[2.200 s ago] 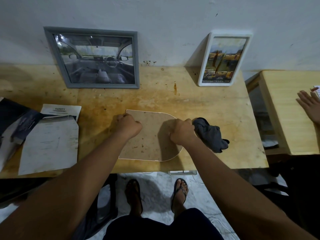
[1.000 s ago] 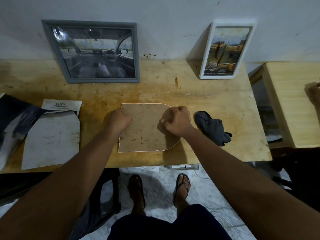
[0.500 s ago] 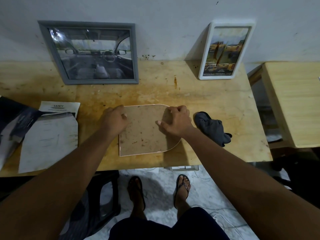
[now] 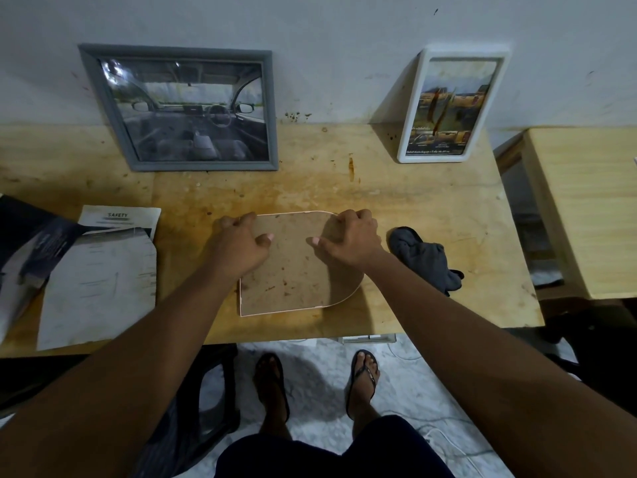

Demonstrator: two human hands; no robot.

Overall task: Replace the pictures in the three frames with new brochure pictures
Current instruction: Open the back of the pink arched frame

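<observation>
Arched frame face-down, left hand and right hand gripping its far edge

I am logging the arched frame back as speckled brown, pale pink rim. Behind it, leftward, I am seeing a grey frame holding a grey-toned picture; behind it, rightward, a white frame holding yellow-orange tones. Right of it, a dark grey cloth.
</observation>
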